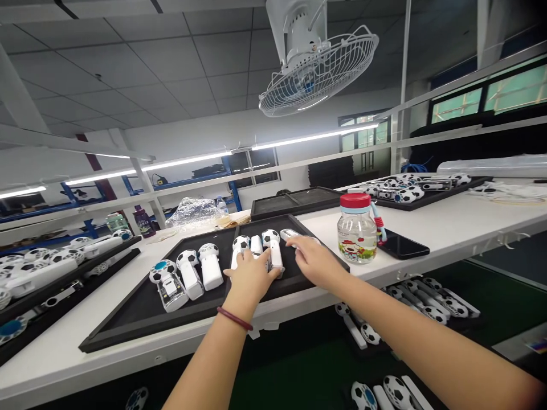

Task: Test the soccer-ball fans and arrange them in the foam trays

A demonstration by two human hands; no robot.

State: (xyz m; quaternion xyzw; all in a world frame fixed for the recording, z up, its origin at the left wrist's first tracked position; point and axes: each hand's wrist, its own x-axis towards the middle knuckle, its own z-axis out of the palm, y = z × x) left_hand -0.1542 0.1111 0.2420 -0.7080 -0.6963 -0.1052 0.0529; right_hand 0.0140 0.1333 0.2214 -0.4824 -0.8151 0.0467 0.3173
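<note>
**Left hand (250, 278) and right hand (318, 262) among white plastic devices with soccer-ball-patterned round heads (211, 273)**

Several of the devices lie in a shallow black divided tray (128, 307) on a long white surface (55, 341). Over the middle of the tray, the left hand, a dark-red band (235, 319) around its wrist, rests on some of them with its fingers spread. To its left in the tray are 3 more, the leftmost with its inside exposed. At the tray's right side, the right hand's bent fingers meet a slim white piece (292, 233); whether they pinch it, I cannot tell. Left of the tray, stacked black trays (92, 267) carry more devices. Right of it are a clear red-lidded jar (356, 233) and a flat black phone (404, 245). Beyond it lie another black tray (273, 206) and, farther left, a purple bottle (144, 222). A white caged fan (318, 74) hangs high beyond the tray.
</note>
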